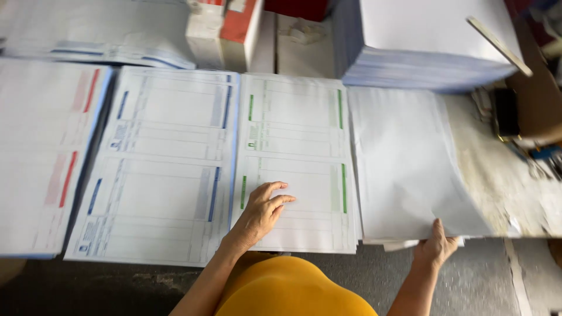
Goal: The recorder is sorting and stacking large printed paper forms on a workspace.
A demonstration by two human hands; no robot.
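Note:
Four piles of printed sheets lie side by side on a table. My left hand [262,212] rests with fingers spread on the near half of the green-striped form pile [295,129]. At the front edge of the blank white sheet pile [404,164], my right hand [436,246] has its fingers on the lower edge of the top sheet, which lies slightly askew. Left of the green pile sits the blue-striped form pile [167,164], and beyond it the red-striped form pile [44,152].
A thick stack of white paper [430,44] with a wooden ruler [499,45] on it stands at the back right. Red and white boxes [225,32] stand at the back. Small tools [506,114] lie on the worn table surface at right.

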